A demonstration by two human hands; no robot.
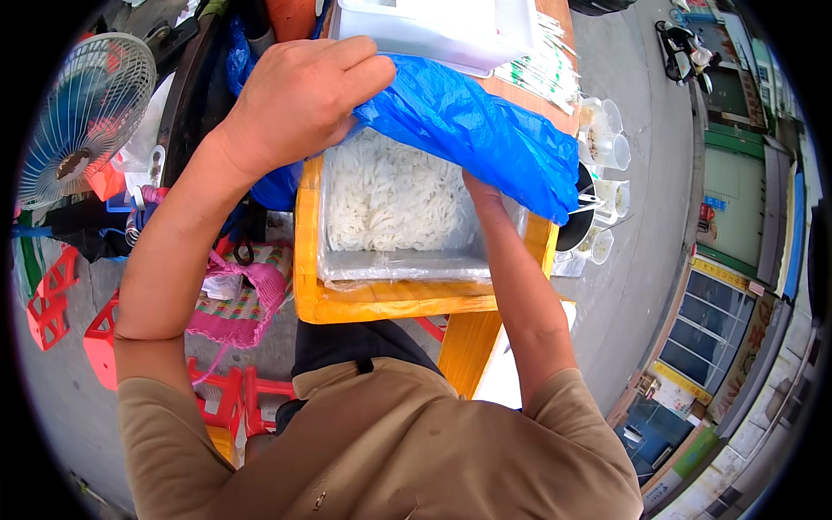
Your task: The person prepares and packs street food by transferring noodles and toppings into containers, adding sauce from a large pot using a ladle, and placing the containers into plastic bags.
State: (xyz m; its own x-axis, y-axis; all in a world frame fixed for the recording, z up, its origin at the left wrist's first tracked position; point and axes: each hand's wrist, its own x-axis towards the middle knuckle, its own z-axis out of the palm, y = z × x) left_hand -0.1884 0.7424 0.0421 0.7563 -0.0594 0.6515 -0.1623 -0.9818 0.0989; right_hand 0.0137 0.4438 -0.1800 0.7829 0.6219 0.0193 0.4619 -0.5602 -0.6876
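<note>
In the head view, the left hand (316, 95) is clenched on the far left edge of a blue bag (477, 130), knuckles up. The bag stretches from there to the right, bunched and creased, over the far part of a tray (399, 263). The right hand (481, 186) goes in under the bag's right part; its fingers are hidden, so I cannot tell whether they grasp anything.

The tray lies in front of the person, between the 2 forearms, with white noodles (390, 195) spread over most of its visible floor. Clear film covers its near wall, and a yellow rim (390, 305) surrounds it on the near, left and right sides.

Beyond the bag, a white tub (433, 43) stands on a brown table (536, 107), with thin white-and-green packets (546, 69) to its right. Clear cups (611, 152) line the table's right side, near a black pan (574, 227) partly covered by the bag. To the left are a fan (87, 117), a pink bag (260, 295) and red stools (227, 399).
</note>
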